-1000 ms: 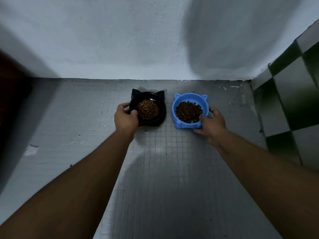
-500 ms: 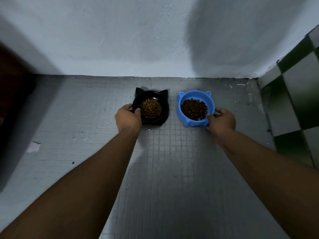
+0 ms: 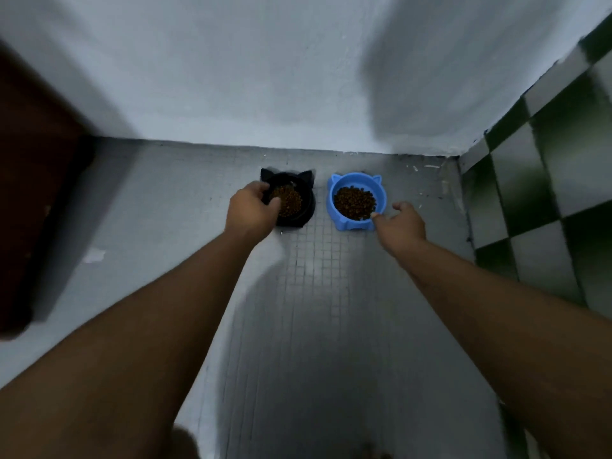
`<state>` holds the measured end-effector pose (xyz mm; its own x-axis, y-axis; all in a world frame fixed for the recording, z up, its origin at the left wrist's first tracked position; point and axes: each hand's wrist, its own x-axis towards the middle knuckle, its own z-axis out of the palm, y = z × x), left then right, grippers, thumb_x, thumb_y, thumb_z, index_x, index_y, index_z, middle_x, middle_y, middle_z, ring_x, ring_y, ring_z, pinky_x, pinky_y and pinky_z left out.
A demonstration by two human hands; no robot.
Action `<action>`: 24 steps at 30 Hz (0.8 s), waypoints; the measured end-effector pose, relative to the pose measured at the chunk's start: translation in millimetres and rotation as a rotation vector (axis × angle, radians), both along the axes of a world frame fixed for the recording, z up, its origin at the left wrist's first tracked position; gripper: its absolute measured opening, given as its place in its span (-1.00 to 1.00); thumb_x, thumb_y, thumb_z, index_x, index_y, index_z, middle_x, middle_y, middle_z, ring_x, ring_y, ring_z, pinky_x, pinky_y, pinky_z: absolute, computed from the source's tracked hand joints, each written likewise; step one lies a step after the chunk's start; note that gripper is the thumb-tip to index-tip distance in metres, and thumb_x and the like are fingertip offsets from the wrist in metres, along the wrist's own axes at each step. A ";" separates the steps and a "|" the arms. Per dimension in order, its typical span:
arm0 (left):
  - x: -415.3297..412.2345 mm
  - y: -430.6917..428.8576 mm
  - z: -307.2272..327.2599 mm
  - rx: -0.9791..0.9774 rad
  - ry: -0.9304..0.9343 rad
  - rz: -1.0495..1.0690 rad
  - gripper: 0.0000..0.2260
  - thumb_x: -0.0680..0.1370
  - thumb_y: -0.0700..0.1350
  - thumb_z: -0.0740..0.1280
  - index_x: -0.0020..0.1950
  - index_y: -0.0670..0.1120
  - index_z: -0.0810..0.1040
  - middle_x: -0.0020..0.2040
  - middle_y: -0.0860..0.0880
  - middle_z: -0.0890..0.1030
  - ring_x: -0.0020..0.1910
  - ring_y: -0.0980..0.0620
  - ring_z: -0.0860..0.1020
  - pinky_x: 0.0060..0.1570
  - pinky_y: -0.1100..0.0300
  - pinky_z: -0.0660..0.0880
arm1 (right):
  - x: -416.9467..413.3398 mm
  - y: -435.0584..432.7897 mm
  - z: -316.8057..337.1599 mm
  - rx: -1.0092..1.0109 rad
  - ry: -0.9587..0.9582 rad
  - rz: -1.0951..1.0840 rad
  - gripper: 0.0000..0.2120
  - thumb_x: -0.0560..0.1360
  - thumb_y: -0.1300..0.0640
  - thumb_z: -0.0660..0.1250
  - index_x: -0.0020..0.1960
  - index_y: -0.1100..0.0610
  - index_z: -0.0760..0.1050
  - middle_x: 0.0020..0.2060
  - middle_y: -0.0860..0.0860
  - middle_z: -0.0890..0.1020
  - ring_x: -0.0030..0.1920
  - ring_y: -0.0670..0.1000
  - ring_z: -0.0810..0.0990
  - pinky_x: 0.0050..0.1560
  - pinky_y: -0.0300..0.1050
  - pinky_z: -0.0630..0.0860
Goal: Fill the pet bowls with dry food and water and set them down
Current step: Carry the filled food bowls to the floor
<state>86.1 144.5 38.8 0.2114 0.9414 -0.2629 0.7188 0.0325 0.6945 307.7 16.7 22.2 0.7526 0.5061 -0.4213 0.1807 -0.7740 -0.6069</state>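
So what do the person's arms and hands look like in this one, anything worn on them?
Both forearms are bare for the whole length in view: no sleeve shows. The left hand and right hand carry no glove, and no watch, band or ring is visible, though the picture is dim and slightly blurred, so small items could be missed. No markings can be made out.

Two pet bowls sit side by side on the floor point(image 3: 331, 309) close to the wall point(image 3: 265, 77), the left bowl point(image 3: 306, 207) apart from the right bowl point(image 3: 381, 193). Dry food lies in both. The left hand point(image 3: 251, 210) overlaps the left bowl's near rim; the right hand point(image 3: 402, 226) appears to touch the right bowl's near edge.
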 end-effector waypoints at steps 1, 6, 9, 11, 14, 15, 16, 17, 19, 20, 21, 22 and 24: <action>-3.3 -7.2 17.6 -0.021 0.004 -0.043 -0.58 0.59 -0.07 0.41 0.44 -0.11 0.52 0.30 -0.13 0.61 0.22 -0.08 0.61 0.23 0.08 0.54 | -8.8 -6.7 18.7 -0.007 0.004 0.042 -0.46 0.52 -0.05 0.42 0.40 0.16 0.40 0.21 0.16 0.61 0.18 0.17 0.60 0.16 -0.06 0.50; -25.0 -55.4 131.1 -0.109 0.025 -0.216 -0.54 0.58 -0.04 0.44 0.46 -0.07 0.49 0.35 -0.14 0.57 0.28 -0.11 0.57 0.26 0.05 0.52 | -51.1 -46.7 147.8 -0.011 0.032 0.178 -0.44 0.56 -0.04 0.38 0.47 0.14 0.34 0.33 0.12 0.52 0.27 0.11 0.54 0.16 -0.09 0.47; -48.6 -83.4 213.0 -0.153 0.031 -0.241 -0.58 0.59 -0.05 0.41 0.44 -0.07 0.51 0.36 -0.11 0.57 0.28 -0.08 0.57 0.25 0.07 0.52 | -72.9 -66.8 244.5 -0.006 0.070 0.200 -0.48 0.58 -0.03 0.36 0.48 0.09 0.34 0.32 0.09 0.51 0.19 0.04 0.52 0.10 -0.11 0.47; -61.1 -99.8 272.0 -0.161 0.023 -0.261 -0.60 0.60 -0.07 0.40 0.43 -0.07 0.52 0.35 -0.09 0.57 0.27 -0.06 0.57 0.24 0.09 0.50 | -83.8 -80.1 308.4 -0.016 0.080 0.205 -0.51 0.59 -0.02 0.34 0.47 0.08 0.35 0.30 0.06 0.51 0.15 0.01 0.50 0.12 -0.10 0.47; -79.2 -121.2 357.6 -0.167 -0.004 -0.266 -0.61 0.59 -0.08 0.41 0.42 -0.06 0.53 0.32 -0.07 0.58 0.25 -0.04 0.58 0.17 0.17 0.45 | -101.9 -95.2 397.5 -0.014 0.087 0.211 -0.54 0.59 -0.02 0.34 0.44 0.08 0.38 0.26 0.06 0.53 0.09 -0.02 0.49 0.12 -0.12 0.46; -83.8 -126.4 384.9 -0.159 -0.011 -0.269 -0.61 0.59 -0.08 0.41 0.42 -0.05 0.53 0.31 -0.07 0.59 0.24 -0.04 0.58 0.16 0.18 0.44 | -107.7 -99.2 426.0 -0.004 0.089 0.208 -0.52 0.58 -0.03 0.35 0.44 0.07 0.38 0.27 0.06 0.53 0.12 0.00 0.51 0.16 -0.10 0.48; -87.7 -131.2 411.2 -0.150 -0.018 -0.273 -0.62 0.59 -0.08 0.42 0.41 -0.06 0.53 0.30 -0.06 0.59 0.23 -0.03 0.58 0.15 0.20 0.43 | -113.3 -103.3 454.0 0.002 0.092 0.203 -0.51 0.58 -0.03 0.35 0.45 0.07 0.37 0.28 0.05 0.52 0.17 0.03 0.53 0.22 -0.06 0.49; -91.5 -136.3 436.8 -0.141 -0.024 -0.278 -0.62 0.60 -0.07 0.41 0.41 -0.07 0.53 0.28 -0.05 0.60 0.21 -0.02 0.58 0.14 0.21 0.42 | -119.4 -108.4 480.1 0.011 0.096 0.198 -0.50 0.58 -0.03 0.35 0.47 0.06 0.36 0.28 0.03 0.52 0.21 0.04 0.53 0.25 -0.03 0.50; -98.9 -148.0 483.3 -0.130 -0.041 -0.272 -0.65 0.61 -0.07 0.41 0.38 -0.07 0.54 0.19 0.00 0.59 0.14 0.04 0.56 0.10 0.21 0.41 | -132.0 -122.0 526.1 0.041 0.116 0.175 -0.54 0.59 0.00 0.34 0.45 0.04 0.37 0.17 -0.04 0.50 0.15 0.01 0.53 0.19 -0.04 0.51; -103.3 -154.1 503.2 -0.126 -0.053 -0.264 -0.68 0.61 -0.08 0.40 0.36 -0.06 0.55 0.15 0.03 0.57 0.10 0.06 0.55 0.09 0.21 0.42 | -138.8 -130.3 545.6 0.062 0.122 0.160 -0.58 0.60 0.02 0.33 0.43 0.04 0.38 0.12 -0.05 0.48 0.09 -0.01 0.52 0.13 -0.06 0.51; -107.5 -160.5 520.5 -0.124 -0.066 -0.260 -0.71 0.61 -0.08 0.40 0.33 -0.05 0.56 0.12 0.06 0.57 0.08 0.07 0.54 0.07 0.22 0.42 | -145.4 -138.9 561.8 0.081 0.125 0.148 -0.60 0.60 0.03 0.33 0.42 0.04 0.39 0.09 -0.05 0.48 0.04 -0.03 0.50 0.08 -0.08 0.50; -111.8 -167.9 535.6 -0.128 -0.076 -0.259 -0.72 0.60 -0.08 0.40 0.31 -0.04 0.57 0.10 0.08 0.56 0.07 0.08 0.54 0.06 0.21 0.43 | -151.4 -148.7 574.9 0.091 0.129 0.138 -0.60 0.61 0.03 0.33 0.42 0.03 0.39 0.08 -0.05 0.47 0.03 -0.04 0.49 0.05 -0.09 0.48; -120.2 -181.9 561.0 -0.135 -0.095 -0.261 -0.72 0.60 -0.06 0.40 0.31 -0.02 0.56 0.04 0.13 0.55 0.07 0.08 0.56 0.03 0.20 0.47 | -164.0 -167.8 596.9 0.114 0.129 0.121 -0.58 0.61 0.03 0.32 0.44 0.02 0.37 0.14 -0.01 0.50 0.06 -0.04 0.50 0.05 -0.09 0.49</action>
<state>-34.2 -37.5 599.8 0.4711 0.8101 -0.3489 0.6467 -0.0483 0.7612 143.7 -151.1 619.2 0.6266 0.6398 -0.4451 0.1834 -0.6760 -0.7137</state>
